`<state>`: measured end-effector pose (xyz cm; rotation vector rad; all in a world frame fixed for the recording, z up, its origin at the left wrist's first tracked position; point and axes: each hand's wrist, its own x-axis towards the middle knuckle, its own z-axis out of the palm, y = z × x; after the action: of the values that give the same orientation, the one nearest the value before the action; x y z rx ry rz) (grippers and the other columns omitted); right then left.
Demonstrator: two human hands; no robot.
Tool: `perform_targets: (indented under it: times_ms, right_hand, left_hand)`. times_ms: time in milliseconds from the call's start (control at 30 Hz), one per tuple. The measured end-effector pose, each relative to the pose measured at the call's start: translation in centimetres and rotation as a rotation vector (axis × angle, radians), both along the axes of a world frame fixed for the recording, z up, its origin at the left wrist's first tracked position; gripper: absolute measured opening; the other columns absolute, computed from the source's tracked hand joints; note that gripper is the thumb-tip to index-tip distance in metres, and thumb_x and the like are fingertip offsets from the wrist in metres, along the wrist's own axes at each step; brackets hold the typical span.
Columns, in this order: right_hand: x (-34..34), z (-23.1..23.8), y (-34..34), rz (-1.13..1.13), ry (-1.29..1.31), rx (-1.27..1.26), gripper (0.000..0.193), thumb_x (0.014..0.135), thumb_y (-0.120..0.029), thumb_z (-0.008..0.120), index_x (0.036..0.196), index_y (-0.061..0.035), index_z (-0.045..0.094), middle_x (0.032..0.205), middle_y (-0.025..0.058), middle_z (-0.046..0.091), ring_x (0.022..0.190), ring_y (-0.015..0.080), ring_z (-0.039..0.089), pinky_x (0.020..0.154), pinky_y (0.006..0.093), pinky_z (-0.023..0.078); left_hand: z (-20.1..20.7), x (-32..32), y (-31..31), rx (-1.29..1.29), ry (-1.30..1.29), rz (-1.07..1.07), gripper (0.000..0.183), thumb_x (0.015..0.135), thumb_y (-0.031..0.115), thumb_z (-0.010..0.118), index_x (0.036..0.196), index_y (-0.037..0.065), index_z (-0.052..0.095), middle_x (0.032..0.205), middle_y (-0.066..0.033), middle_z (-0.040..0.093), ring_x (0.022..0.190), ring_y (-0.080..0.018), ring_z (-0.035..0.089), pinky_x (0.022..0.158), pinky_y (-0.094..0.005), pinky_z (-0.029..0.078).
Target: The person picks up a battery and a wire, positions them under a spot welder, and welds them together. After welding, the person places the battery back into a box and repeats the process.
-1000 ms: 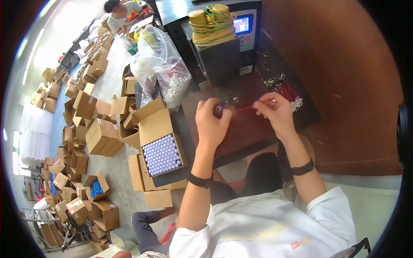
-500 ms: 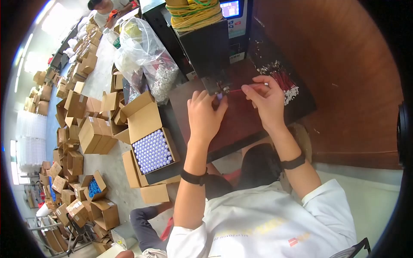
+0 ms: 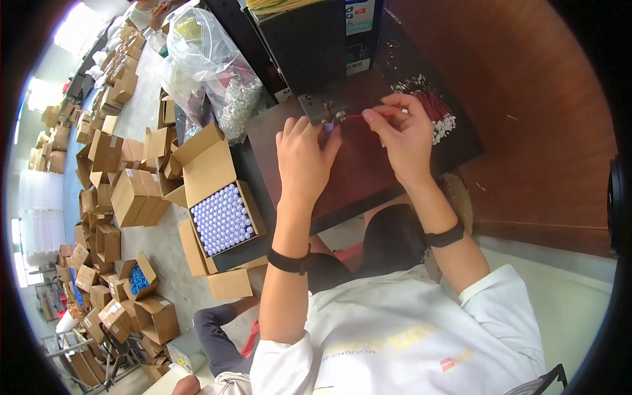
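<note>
My left hand (image 3: 303, 158) is closed around a small purple cylindrical battery (image 3: 330, 126), largely covered by the fingers. The battery is held at the metal tips (image 3: 334, 114) at the foot of a black bench machine (image 3: 306, 56). To the right, my right hand (image 3: 403, 135) pinches a thin red wire (image 3: 355, 116) between thumb and fingers. The wire runs left to the metal tips and battery; whether its end touches the battery is too small to tell. Beyond my right hand lies a bundle of red wires (image 3: 431, 112) with white connectors.
An open carton (image 3: 257, 220) of upright purple-white batteries stands left of the dark red work board (image 3: 368, 171). Clear plastic bags (image 3: 210, 52) of white connectors sit behind it. Many cardboard boxes (image 3: 135, 197) crowd the floor at left. A wooden panel (image 3: 526, 131) rises at right.
The view has shifted, so the machine and the carton appear higher and farther left. Both hands keep their holds at the metal tips, with the right hand slightly closer to them.
</note>
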<state>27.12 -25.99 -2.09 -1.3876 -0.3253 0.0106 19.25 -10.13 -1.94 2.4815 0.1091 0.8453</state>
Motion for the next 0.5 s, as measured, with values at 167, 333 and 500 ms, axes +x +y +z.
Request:
perform_targets:
  times_ms: [167, 333, 500]
  right_hand:
    - [0.05, -0.16, -0.12, 0.002, -0.009, 0.012, 0.037, 0.087, -0.003, 0.081, 0.115, -0.0015, 0.056, 0.093, 0.0080, 0.072, 0.073, 0.0074, 0.062, 0.054, 0.0195, 0.042]
    - [-0.09, -0.05, -0.08, 0.006, -0.005, 0.016, 0.037, 0.087, -0.003, 0.081, 0.114, -0.0015, 0.056, 0.094, 0.0079, 0.071, 0.072, 0.0073, 0.061, 0.054, 0.0197, 0.042]
    - [-0.06, -0.14, 0.08, 0.008, -0.018, 0.024, 0.036, 0.087, -0.003, 0.081, 0.114, -0.0018, 0.056, 0.092, 0.0069, 0.070, 0.072, 0.0068, 0.060, 0.054, 0.0198, 0.041]
  left_hand:
    - [-0.04, 0.16, -0.10, -0.021, 0.001, -0.008, 0.014, 0.083, 0.015, 0.076, 0.092, 0.005, 0.070, 0.082, -0.0057, 0.061, 0.084, -0.0286, 0.057, 0.073, -0.0417, 0.042]
    - [-0.18, 0.13, -0.09, -0.001, 0.011, -0.001, 0.014, 0.084, 0.016, 0.075, 0.091, 0.006, 0.070, 0.084, -0.0059, 0.062, 0.086, -0.0289, 0.057, 0.074, -0.0422, 0.042]
    - [-0.07, 0.04, -0.11, -0.013, 0.036, 0.001, 0.014, 0.085, 0.017, 0.075, 0.093, 0.007, 0.069, 0.086, -0.0055, 0.063, 0.087, -0.0289, 0.057, 0.075, -0.0426, 0.043]
